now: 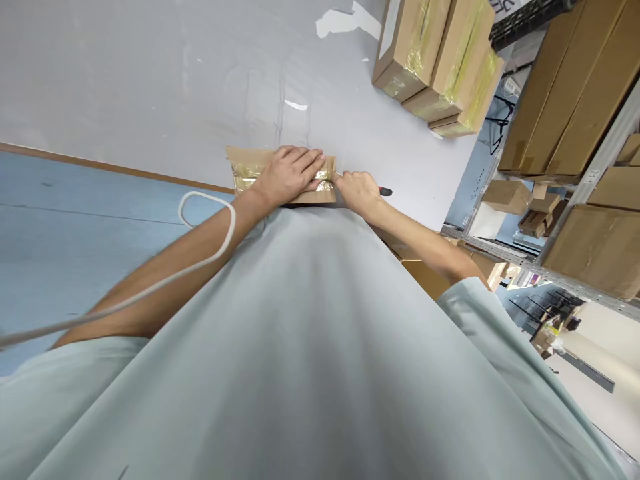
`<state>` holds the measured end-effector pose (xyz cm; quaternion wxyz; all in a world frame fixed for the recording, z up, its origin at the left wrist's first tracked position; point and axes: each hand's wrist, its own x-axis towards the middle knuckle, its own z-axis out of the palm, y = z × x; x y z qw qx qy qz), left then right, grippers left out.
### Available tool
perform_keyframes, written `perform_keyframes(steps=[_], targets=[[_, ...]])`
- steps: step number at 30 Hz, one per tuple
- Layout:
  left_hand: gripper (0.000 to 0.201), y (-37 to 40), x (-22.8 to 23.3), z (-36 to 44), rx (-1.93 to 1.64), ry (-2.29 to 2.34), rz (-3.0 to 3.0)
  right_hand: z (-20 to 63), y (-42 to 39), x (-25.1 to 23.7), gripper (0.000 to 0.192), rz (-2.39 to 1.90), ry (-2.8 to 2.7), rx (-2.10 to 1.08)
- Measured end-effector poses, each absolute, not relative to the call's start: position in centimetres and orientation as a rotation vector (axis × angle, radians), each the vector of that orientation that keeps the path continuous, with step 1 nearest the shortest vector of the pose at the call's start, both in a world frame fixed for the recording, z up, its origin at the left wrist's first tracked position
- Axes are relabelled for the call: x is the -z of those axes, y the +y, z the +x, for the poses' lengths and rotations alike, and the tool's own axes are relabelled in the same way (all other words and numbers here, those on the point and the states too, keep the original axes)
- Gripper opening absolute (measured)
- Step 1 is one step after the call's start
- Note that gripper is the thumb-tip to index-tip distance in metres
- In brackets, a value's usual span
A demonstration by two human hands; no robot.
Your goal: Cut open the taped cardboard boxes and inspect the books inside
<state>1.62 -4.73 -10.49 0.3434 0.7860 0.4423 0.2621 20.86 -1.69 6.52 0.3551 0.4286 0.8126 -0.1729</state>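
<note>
A warehouse packing room: 3 taped cardboard boxes (440, 63) stacked at upper right, metal shelving (575, 200) holding more cartons along the right edge

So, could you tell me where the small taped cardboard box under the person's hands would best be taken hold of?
Probably by its two short ends, coming from above. The cardboard box lies flat on the white table, so no finger gets under it. The left hand presses flat on its taped top, and the right hand, shut on a red-tipped tool, sits at its right end; the left end is bare.
</note>
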Motion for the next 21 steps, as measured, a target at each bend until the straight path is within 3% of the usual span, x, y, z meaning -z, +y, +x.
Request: perform_keyframes(steps=[10,14,18,21], targets=[[0.057,-4.5,10.4,1.5,-0.650,1.153,2.138,21.6,-1.3,-6.6,0.054,1.067,2.055,0.417],[0.057,-4.6,10.2,1.2,-0.647,1.139,2.125,25.7,-1.2,-5.8,0.042,1.102,2.145,0.541],[0.059,-4.5,9.2,0.9,-0.691,1.167,2.097,31.2,-3.1,-4.5,0.035,1.594,2.196,0.829],[0.066,-4.1,8.0,1.2,-0.782,1.195,2.046,33.5,-4.9,-2.3,0.037,2.211,1.970,1.273]])
